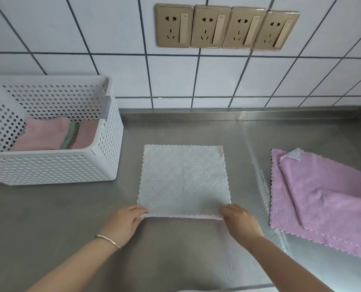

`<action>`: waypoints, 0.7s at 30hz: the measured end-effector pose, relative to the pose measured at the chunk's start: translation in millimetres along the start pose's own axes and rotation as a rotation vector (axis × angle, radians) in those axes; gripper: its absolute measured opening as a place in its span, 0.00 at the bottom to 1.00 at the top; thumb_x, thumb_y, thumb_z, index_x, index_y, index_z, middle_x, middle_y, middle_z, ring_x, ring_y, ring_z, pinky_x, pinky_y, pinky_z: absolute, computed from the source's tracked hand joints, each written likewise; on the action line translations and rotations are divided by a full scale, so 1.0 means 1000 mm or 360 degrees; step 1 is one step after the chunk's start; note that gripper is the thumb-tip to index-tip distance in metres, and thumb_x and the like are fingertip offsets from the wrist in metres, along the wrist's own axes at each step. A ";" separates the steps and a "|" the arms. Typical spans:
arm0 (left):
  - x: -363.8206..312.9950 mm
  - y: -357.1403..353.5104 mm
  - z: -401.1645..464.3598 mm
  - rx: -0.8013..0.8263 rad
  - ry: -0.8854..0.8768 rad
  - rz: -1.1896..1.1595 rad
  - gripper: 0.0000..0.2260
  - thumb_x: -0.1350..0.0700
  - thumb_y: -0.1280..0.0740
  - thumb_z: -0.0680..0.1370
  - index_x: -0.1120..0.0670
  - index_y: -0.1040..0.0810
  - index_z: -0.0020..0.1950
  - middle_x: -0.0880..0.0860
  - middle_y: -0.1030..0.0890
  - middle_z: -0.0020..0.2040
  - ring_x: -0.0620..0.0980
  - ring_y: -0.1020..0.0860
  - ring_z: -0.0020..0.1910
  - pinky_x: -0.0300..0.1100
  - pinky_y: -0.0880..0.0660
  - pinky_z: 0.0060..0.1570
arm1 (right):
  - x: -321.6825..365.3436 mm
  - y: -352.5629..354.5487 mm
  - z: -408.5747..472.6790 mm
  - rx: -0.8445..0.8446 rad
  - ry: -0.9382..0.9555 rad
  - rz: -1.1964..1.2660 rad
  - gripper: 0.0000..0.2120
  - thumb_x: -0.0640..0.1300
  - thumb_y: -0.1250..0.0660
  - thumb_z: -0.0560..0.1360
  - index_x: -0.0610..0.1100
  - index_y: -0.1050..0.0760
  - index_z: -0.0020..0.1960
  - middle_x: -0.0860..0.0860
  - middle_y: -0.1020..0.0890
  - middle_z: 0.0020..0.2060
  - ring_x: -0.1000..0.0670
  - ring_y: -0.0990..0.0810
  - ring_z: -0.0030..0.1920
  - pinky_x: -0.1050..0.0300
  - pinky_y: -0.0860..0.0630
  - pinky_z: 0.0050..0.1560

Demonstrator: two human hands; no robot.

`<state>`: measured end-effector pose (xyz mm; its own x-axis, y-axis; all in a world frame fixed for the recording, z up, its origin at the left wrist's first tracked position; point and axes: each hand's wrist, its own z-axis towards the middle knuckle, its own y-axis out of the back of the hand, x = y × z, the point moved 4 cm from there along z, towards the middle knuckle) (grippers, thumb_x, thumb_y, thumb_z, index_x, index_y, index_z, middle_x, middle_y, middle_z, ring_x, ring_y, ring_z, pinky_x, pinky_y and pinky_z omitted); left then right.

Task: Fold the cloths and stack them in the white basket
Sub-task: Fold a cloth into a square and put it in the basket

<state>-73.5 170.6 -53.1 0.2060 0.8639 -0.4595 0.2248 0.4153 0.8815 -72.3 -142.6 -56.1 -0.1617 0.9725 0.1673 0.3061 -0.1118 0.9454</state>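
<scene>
White basket (folded cloths inside)

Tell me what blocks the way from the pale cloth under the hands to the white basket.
Nothing visible does. The pale square cloth lies flat on the steel counter, with bare counter between it and the white perforated basket. The basket's top is open, with folded cloths low inside.

- desk: brushed steel, dull sheen
- white basket: matt plastic, full of punched holes
- pale cloth: soft, quilted diamond texture, zigzag edges
- purple cloths: fluffy fleece
- wall tiles: glossy
- socket plates: satin gold
</scene>
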 end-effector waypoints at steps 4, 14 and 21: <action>0.003 0.015 0.001 0.0559 0.0173 0.0026 0.11 0.57 0.42 0.79 0.46 0.22 0.44 0.50 0.20 0.43 0.51 0.24 0.45 0.39 0.33 0.41 | -0.014 0.020 0.005 0.0500 -0.0087 0.0160 0.10 0.47 0.39 0.77 0.47 0.21 0.53 0.50 0.19 0.46 0.47 0.22 0.50 0.59 0.35 0.41; 0.019 0.034 0.051 0.0450 0.0744 -0.0366 0.16 0.52 0.37 0.77 0.52 0.34 0.30 0.52 0.28 0.30 0.49 0.29 0.30 0.42 0.32 0.34 | -0.037 0.048 0.060 0.0573 -0.0555 0.1139 0.04 0.44 0.33 0.75 0.46 0.20 0.43 0.49 0.22 0.37 0.51 0.26 0.39 0.59 0.30 0.40; 0.016 0.010 0.084 -0.0056 0.1226 -0.0540 0.12 0.58 0.43 0.79 0.62 0.22 0.50 0.64 0.20 0.51 0.62 0.24 0.51 0.44 0.31 0.45 | -0.029 0.034 0.099 0.0247 -0.0757 0.1134 0.07 0.41 0.37 0.76 0.42 0.24 0.40 0.49 0.27 0.30 0.49 0.30 0.34 0.59 0.37 0.30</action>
<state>12.3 164.0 -60.7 -0.5776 0.6382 -0.5089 0.1247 0.6851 0.7177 35.6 -154.1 -56.4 0.5154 0.6674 0.5375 0.3150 -0.7309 0.6054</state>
